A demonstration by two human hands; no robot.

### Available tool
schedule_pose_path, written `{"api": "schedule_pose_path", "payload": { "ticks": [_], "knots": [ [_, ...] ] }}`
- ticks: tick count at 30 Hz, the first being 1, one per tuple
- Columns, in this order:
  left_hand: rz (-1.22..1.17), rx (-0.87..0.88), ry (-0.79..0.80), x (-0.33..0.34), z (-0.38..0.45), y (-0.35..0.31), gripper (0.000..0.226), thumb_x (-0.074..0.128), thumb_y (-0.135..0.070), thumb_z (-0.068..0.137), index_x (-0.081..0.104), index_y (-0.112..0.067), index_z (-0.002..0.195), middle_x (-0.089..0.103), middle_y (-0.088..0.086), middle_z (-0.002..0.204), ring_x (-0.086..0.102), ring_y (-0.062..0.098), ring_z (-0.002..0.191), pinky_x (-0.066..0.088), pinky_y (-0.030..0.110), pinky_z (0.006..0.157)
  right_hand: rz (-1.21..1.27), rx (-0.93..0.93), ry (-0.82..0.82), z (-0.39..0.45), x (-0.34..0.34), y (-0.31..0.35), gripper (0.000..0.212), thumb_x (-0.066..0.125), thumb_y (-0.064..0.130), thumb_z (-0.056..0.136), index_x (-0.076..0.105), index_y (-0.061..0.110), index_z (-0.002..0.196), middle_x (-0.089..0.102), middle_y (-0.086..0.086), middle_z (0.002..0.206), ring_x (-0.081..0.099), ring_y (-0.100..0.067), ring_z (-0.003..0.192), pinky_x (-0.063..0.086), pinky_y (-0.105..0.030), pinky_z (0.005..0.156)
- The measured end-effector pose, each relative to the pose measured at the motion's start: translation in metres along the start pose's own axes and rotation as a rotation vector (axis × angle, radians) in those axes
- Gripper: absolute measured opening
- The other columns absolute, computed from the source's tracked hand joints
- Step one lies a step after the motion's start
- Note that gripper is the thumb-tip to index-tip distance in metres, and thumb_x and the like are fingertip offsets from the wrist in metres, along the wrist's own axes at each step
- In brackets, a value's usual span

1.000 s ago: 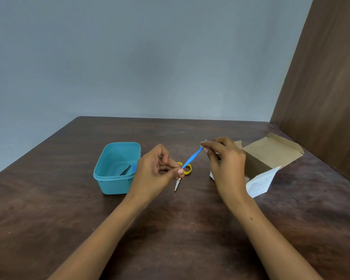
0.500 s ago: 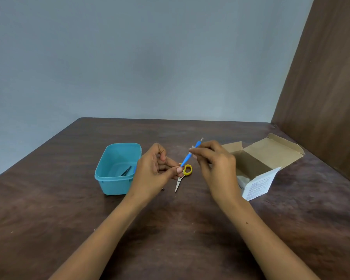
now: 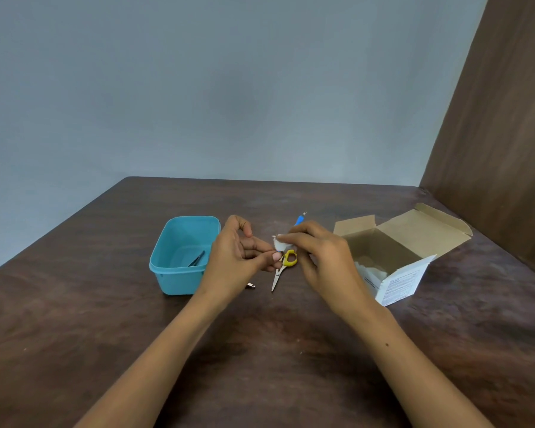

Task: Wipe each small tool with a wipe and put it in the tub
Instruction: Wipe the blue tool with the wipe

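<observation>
My left hand pinches the near end of a slim blue-handled tool above the table. My right hand is closed around the middle of that tool with a small white wipe between its fingers. The tool's far metal tip sticks out beyond my right hand. Below the hands, small scissors with yellow handles lie on the table. A teal tub stands left of my left hand, with dark tweezers inside it.
An open cardboard box with white wipes inside sits to the right of my right hand. A small metal piece lies on the dark wooden table near the tub. A brown panel rises at the far right.
My right hand has slid down the blue tool toward my left hand with the wipe, so more of the tool's far end shows. My left hand has stayed in place.
</observation>
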State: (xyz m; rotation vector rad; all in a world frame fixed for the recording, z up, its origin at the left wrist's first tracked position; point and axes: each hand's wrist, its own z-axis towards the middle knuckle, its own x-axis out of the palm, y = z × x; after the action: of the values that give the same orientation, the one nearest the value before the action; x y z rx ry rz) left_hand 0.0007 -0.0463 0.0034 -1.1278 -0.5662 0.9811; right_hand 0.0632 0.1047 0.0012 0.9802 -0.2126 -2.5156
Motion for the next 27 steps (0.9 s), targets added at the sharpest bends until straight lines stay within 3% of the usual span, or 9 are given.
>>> {"api": "schedule_pose_path", "payload": {
  "ticks": [8,12,16,20,27],
  "knots": [
    [-0.012,-0.046,0.037,0.001,-0.001,-0.004,0.046,0.072,0.006,0.075,0.034,-0.014,0.092,0.072,0.019,0.077,0.071,0.023,0.064,0.058,0.027,0.061,-0.039,-0.030,0.061,-0.002,-0.004,-0.004,0.018,0.065,0.008,0.078,0.075,0.013,0.092,0.064,-0.007,0.091,0.064,-0.023,0.077,0.053,-0.030,0.062],
    [-0.038,-0.061,0.046,0.001,-0.001,-0.007,0.045,0.074,0.006,0.073,0.038,-0.012,0.094,0.073,0.019,0.078,0.071,0.024,0.066,0.057,0.027,0.062,-0.022,-0.057,0.054,0.000,-0.007,-0.008,0.018,0.064,0.006,0.079,0.075,0.013,0.091,0.063,-0.004,0.090,0.061,-0.016,0.077,0.049,-0.024,0.063],
    [-0.128,-0.087,0.008,0.000,0.000,-0.005,0.046,0.073,0.010,0.072,0.037,-0.008,0.095,0.073,0.019,0.074,0.071,0.024,0.061,0.055,0.025,0.057,0.151,0.086,-0.111,0.005,-0.011,-0.006,0.018,0.063,0.006,0.082,0.074,0.014,0.095,0.061,0.000,0.090,0.055,-0.009,0.074,0.042,-0.011,0.062],
    [-0.144,-0.104,0.011,0.001,0.000,-0.004,0.048,0.073,0.009,0.071,0.037,-0.009,0.096,0.073,0.019,0.075,0.071,0.024,0.062,0.055,0.025,0.057,0.015,0.078,-0.238,0.003,-0.016,-0.008,0.013,0.066,0.012,0.083,0.074,0.015,0.092,0.066,-0.002,0.087,0.060,-0.014,0.070,0.050,-0.030,0.059],
    [-0.135,-0.079,0.019,0.001,-0.001,-0.004,0.047,0.073,0.009,0.072,0.036,-0.009,0.095,0.073,0.018,0.073,0.071,0.023,0.061,0.056,0.025,0.058,-0.063,-0.048,0.054,0.001,-0.010,0.000,0.017,0.060,0.017,0.080,0.074,0.016,0.090,0.063,-0.001,0.086,0.061,-0.019,0.073,0.052,-0.037,0.054]
  ]
}}
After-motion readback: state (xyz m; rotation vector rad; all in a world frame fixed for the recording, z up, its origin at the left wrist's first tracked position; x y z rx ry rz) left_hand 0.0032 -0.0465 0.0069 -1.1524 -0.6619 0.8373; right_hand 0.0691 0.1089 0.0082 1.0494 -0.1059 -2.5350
